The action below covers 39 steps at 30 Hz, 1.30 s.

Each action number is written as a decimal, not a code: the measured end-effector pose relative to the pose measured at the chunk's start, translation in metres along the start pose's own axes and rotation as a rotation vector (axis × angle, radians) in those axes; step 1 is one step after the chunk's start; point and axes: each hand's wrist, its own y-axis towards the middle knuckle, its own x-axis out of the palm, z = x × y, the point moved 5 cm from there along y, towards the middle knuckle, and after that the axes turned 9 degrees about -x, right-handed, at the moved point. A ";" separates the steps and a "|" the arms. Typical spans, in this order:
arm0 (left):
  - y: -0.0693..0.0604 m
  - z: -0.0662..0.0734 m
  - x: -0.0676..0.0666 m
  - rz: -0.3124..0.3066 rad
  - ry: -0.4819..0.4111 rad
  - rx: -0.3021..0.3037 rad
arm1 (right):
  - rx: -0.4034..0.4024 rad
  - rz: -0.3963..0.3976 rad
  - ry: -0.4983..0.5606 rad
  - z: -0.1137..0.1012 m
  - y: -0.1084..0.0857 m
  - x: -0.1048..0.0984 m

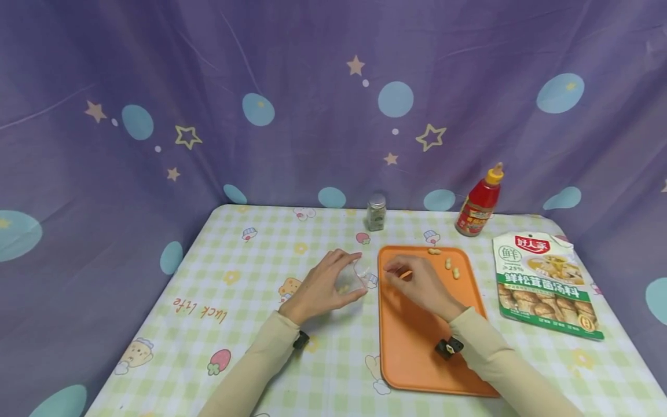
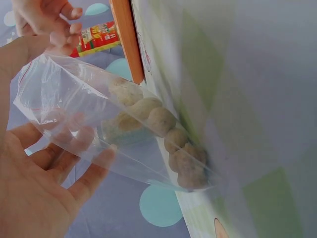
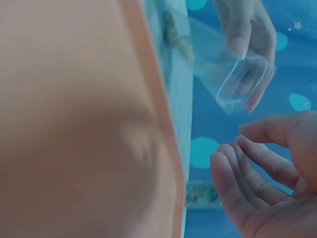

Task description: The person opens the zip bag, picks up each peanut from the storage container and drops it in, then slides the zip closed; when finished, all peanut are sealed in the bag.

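Observation:
My left hand [image 1: 323, 286] holds a clear zip bag [image 2: 64, 94] by its mouth, thumb and fingers spread apart so the mouth gapes. Several unshelled peanuts [image 2: 161, 121] lie low in the bag, by the tablecloth. Over the left part of an orange tray [image 1: 417, 362] is my right hand [image 1: 422, 286], fingers loosely bent toward the thumb. Between those fingertips the right wrist view shows a gap with nothing in it. Three loose peanuts [image 1: 448, 263] lie near the tray's far right corner.
Behind the tray stand a small glass shaker [image 1: 376, 213] with a grey lid and a red squeeze bottle [image 1: 478, 205] with a yellow cap. A white and green food pouch [image 1: 544, 286] lies right of the tray. A purple curtain [image 1: 312, 69] hangs behind the table.

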 end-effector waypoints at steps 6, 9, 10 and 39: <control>0.001 0.000 0.000 -0.005 0.000 0.001 | 0.027 0.006 -0.050 0.016 -0.009 -0.013; 0.001 0.000 0.000 -0.005 -0.003 0.000 | 0.019 0.021 -0.089 0.023 -0.013 -0.021; 0.001 -0.001 0.000 -0.006 -0.001 -0.001 | 0.019 0.024 -0.107 0.026 -0.015 -0.024; 0.000 -0.001 0.002 -0.020 -0.002 -0.014 | 0.148 0.054 -0.342 0.079 -0.040 -0.096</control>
